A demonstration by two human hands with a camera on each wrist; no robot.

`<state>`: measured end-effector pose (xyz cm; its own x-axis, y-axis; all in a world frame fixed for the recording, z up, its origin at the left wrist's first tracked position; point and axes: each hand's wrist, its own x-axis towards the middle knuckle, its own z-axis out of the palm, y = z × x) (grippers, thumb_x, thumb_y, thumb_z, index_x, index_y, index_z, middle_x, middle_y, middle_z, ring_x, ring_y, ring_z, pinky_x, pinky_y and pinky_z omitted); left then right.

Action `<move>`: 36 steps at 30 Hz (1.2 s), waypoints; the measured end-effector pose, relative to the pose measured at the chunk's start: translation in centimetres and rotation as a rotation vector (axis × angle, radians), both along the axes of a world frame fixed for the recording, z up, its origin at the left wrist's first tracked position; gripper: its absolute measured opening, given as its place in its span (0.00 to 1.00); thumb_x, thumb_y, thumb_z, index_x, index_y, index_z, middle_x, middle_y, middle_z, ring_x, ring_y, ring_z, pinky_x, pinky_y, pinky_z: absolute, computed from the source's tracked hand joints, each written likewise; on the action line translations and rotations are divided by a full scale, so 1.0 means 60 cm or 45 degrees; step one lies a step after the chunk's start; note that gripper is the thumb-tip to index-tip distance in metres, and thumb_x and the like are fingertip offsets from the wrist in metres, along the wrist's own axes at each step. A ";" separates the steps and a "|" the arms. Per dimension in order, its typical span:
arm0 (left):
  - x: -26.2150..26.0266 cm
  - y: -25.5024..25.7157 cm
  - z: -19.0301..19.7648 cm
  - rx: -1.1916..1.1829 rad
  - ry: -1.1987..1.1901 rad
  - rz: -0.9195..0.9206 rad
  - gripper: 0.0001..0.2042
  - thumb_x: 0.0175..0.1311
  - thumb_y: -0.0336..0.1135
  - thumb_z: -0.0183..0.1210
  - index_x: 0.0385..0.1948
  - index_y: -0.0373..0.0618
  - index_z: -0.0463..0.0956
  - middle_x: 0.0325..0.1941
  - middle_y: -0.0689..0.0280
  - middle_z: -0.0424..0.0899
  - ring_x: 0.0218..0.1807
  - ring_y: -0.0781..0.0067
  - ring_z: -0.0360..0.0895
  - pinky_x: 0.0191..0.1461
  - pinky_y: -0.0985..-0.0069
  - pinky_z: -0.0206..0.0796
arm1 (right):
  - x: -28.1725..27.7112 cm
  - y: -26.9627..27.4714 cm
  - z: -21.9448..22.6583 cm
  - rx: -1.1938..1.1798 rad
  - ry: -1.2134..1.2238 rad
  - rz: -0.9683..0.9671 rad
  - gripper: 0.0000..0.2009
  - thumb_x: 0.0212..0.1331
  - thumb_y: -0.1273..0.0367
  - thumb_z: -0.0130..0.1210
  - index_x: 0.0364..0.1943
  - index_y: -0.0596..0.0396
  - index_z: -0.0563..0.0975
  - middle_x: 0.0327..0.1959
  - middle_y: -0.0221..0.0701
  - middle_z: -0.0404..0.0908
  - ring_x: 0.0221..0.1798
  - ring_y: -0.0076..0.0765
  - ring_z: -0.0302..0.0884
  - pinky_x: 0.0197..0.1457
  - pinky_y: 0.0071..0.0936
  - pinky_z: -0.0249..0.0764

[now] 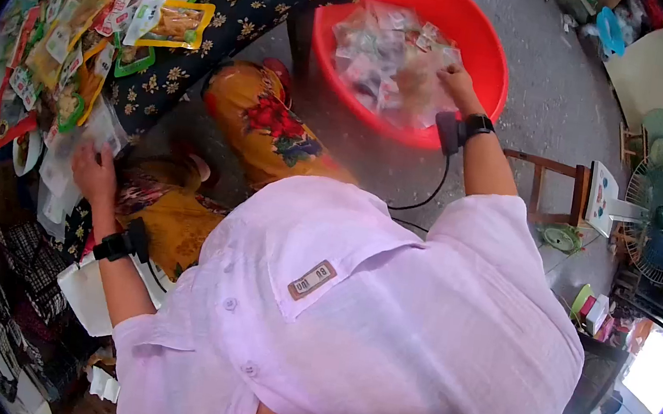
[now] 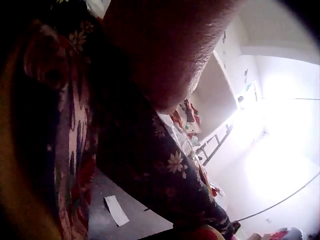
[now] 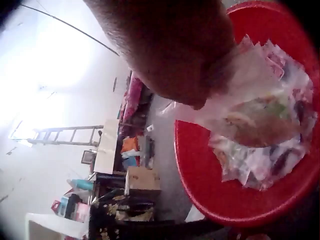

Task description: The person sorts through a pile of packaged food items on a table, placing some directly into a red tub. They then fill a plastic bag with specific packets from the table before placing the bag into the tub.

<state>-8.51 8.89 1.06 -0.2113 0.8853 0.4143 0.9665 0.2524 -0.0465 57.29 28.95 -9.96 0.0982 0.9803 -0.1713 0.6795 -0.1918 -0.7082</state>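
In the head view the right hand (image 1: 456, 85) pinches the edge of a clear packet (image 1: 419, 85) over a red basin (image 1: 495, 57). The right wrist view shows that packet (image 3: 260, 122) hanging from the hand (image 3: 185, 75), brownish and green inside, above other clear packets (image 3: 250, 167). The left hand (image 1: 94, 171) touches clear plastic (image 1: 63, 166) at the table edge, beside a heap of coloured food packets (image 1: 71, 34); whether it grips the plastic cannot be told. In the left wrist view only a dark part of the hand (image 2: 165, 50) shows, its fingertips hidden.
A dark flowered cloth (image 1: 248, 11) covers the table under the packets. A wooden stool (image 1: 553, 189) and a fan (image 1: 661, 216) stand at the right. Black cables (image 1: 432, 199) run from the wrist cameras. The person's knees lie between table and basin.
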 end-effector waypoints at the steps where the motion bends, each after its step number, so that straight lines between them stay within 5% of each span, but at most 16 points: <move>1: -0.002 0.000 -0.004 -0.001 0.034 -0.005 0.17 0.53 0.44 0.48 0.37 0.38 0.70 0.41 0.52 0.70 0.43 0.51 0.66 0.47 0.64 0.57 | 0.030 0.014 -0.026 0.058 -0.040 -0.004 0.08 0.43 0.66 0.53 0.24 0.56 0.72 0.16 0.26 0.69 0.19 0.22 0.65 0.22 0.21 0.62; 6: -0.016 -0.003 -0.013 -0.038 0.169 0.018 0.18 0.53 0.44 0.48 0.38 0.38 0.70 0.42 0.52 0.70 0.44 0.51 0.65 0.48 0.64 0.56 | 0.096 0.014 0.003 0.255 -0.278 -0.133 0.10 0.42 0.65 0.47 0.24 0.58 0.73 0.24 0.45 0.74 0.31 0.47 0.73 0.34 0.36 0.68; 9: -0.018 -0.004 -0.016 0.038 0.174 -0.049 0.18 0.54 0.44 0.48 0.39 0.39 0.70 0.43 0.51 0.70 0.46 0.51 0.64 0.50 0.64 0.55 | 0.104 0.002 -0.018 0.384 -0.780 -0.153 0.09 0.44 0.67 0.47 0.26 0.58 0.72 0.23 0.41 0.75 0.28 0.43 0.73 0.32 0.33 0.68; 10: -0.019 -0.005 -0.017 0.037 0.181 -0.040 0.18 0.54 0.45 0.48 0.39 0.39 0.70 0.43 0.51 0.70 0.47 0.51 0.64 0.51 0.64 0.54 | 0.106 -0.011 -0.035 0.346 -0.646 -0.077 0.09 0.45 0.67 0.45 0.26 0.58 0.72 0.25 0.44 0.75 0.31 0.50 0.72 0.35 0.38 0.67; 15: -0.011 -0.005 -0.009 -0.006 0.174 0.026 0.19 0.54 0.45 0.48 0.40 0.40 0.70 0.45 0.52 0.69 0.49 0.52 0.63 0.52 0.64 0.54 | 0.048 -0.060 -0.156 0.068 -0.730 0.260 0.10 0.41 0.68 0.45 0.27 0.57 0.75 0.28 0.45 0.74 0.35 0.50 0.71 0.40 0.41 0.66; 17: -0.008 -0.004 -0.004 -0.023 0.174 0.037 0.19 0.53 0.45 0.49 0.40 0.40 0.70 0.45 0.53 0.69 0.49 0.53 0.63 0.51 0.64 0.55 | -0.026 -0.092 -0.126 0.046 -0.716 0.363 0.11 0.40 0.66 0.47 0.27 0.58 0.75 0.28 0.44 0.75 0.36 0.50 0.71 0.40 0.39 0.66; 23: -0.001 0.002 -0.005 0.025 0.192 0.058 0.18 0.49 0.45 0.51 0.37 0.40 0.71 0.42 0.54 0.72 0.47 0.55 0.65 0.49 0.65 0.57 | -0.142 -0.077 -0.104 0.049 -0.071 0.495 0.12 0.43 0.65 0.47 0.28 0.60 0.73 0.28 0.45 0.74 0.34 0.48 0.72 0.39 0.35 0.67; 25: 0.014 0.004 0.006 0.062 0.002 0.091 0.18 0.47 0.43 0.52 0.37 0.40 0.71 0.42 0.53 0.72 0.46 0.54 0.66 0.50 0.63 0.56 | -0.203 -0.071 -0.013 -0.045 -0.101 0.434 0.12 0.43 0.66 0.47 0.29 0.60 0.73 0.29 0.44 0.74 0.34 0.44 0.72 0.39 0.32 0.67; 26: 0.014 0.001 0.015 0.055 0.063 0.075 0.18 0.46 0.44 0.53 0.36 0.40 0.71 0.41 0.53 0.71 0.46 0.52 0.66 0.50 0.62 0.56 | -0.235 -0.046 0.013 0.129 -0.113 0.560 0.12 0.48 0.68 0.48 0.34 0.61 0.72 0.31 0.37 0.75 0.36 0.31 0.71 0.41 0.25 0.66; 28: 0.027 0.000 0.022 0.078 -0.012 0.120 0.18 0.45 0.43 0.53 0.36 0.42 0.71 0.42 0.54 0.70 0.48 0.50 0.63 0.51 0.60 0.54 | -0.269 -0.030 0.034 0.218 0.190 0.472 0.09 0.47 0.71 0.50 0.32 0.60 0.72 0.28 0.31 0.74 0.34 0.25 0.69 0.38 0.21 0.66; 31: 0.034 -0.005 0.018 0.137 -0.059 0.154 0.18 0.45 0.43 0.52 0.36 0.44 0.71 0.44 0.54 0.68 0.52 0.54 0.59 0.54 0.61 0.49 | -0.342 -0.009 0.098 0.307 0.332 0.596 0.09 0.49 0.70 0.48 0.33 0.60 0.71 0.30 0.34 0.75 0.35 0.28 0.71 0.40 0.23 0.66; 36: 0.051 -0.017 0.036 0.228 -0.118 0.094 0.17 0.43 0.40 0.53 0.35 0.42 0.71 0.43 0.55 0.68 0.51 0.54 0.60 0.53 0.61 0.49 | -0.495 0.007 0.204 0.335 0.720 0.830 0.05 0.49 0.74 0.49 0.30 0.59 0.71 0.25 0.25 0.71 0.30 0.18 0.66 0.35 0.16 0.64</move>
